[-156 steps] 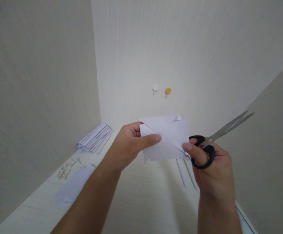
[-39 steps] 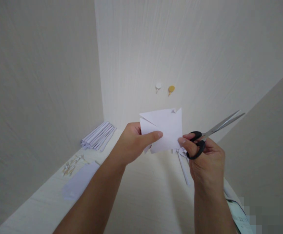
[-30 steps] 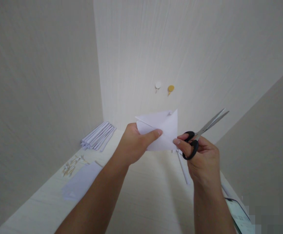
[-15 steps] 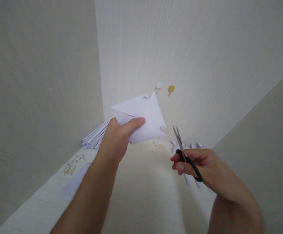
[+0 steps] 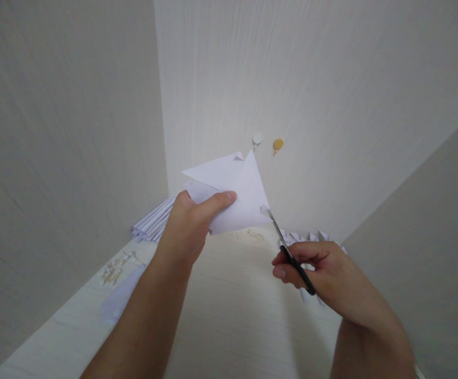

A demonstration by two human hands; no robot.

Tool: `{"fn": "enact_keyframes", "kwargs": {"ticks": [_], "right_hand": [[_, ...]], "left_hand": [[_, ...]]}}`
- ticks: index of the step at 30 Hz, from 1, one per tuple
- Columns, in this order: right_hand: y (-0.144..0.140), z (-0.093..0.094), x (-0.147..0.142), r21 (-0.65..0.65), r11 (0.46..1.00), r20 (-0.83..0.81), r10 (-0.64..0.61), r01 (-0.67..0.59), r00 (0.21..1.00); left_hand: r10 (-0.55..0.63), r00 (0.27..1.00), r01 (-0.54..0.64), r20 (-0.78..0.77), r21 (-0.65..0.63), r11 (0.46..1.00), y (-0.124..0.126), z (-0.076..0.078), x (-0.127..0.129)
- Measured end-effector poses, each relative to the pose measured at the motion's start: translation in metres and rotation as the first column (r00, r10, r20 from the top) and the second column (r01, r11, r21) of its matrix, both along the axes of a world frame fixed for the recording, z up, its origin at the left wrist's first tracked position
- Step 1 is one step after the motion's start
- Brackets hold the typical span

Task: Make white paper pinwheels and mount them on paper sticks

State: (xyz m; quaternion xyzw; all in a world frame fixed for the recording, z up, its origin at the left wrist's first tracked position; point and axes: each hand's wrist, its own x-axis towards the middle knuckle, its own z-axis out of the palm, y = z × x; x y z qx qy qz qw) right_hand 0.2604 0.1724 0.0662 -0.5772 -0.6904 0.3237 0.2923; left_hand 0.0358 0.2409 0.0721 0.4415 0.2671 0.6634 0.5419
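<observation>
My left hand (image 5: 191, 223) grips a folded white paper (image 5: 232, 192) by its left side and holds it up above the table. Black-handled scissors (image 5: 290, 255) are in my right hand (image 5: 319, 268), lower right of the paper. The blades point up and left, and their tips touch the paper's lower right corner. Behind my right hand several small white paper pieces (image 5: 311, 237) lie near the wall.
A stack of folded white paper strips (image 5: 153, 223) lies in the back left corner of the pale table (image 5: 232, 316). Small scraps (image 5: 114, 266) and a flat white sheet (image 5: 120, 297) lie on the left. Two pins, white (image 5: 257, 139) and yellow (image 5: 278, 144), stick in the wall.
My right hand let go of the paper, dropped lower and turned the scissors from pointing right to pointing up-left at the paper. My left hand lifted and rotated the paper.
</observation>
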Motion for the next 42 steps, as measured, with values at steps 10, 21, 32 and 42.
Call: {"fn": "enact_keyframes", "kwargs": {"ticks": [10,21,32,42], "right_hand": [[0.001,0.004,-0.005,-0.003,1.0,-0.007,-0.021,0.021,1.0],[0.001,-0.001,-0.002,0.001,0.999,0.024,-0.037,0.037,0.999],[0.003,-0.001,0.004,-0.09,0.996,0.054,-0.022,0.026,0.998],[-0.002,-0.004,0.017,0.028,0.999,0.0,0.016,-0.016,1.0]], "left_hand": [[-0.007,1.0,0.007,-0.016,0.014,1.0,0.001,-0.001,-0.002],[0.029,0.998,-0.03,-0.063,-0.017,0.999,0.0,0.001,-0.001],[0.026,0.999,-0.026,-0.019,-0.022,0.999,0.0,0.0,-0.001],[0.106,0.979,-0.124,-0.175,-0.094,0.988,0.029,-0.03,0.008]]}}
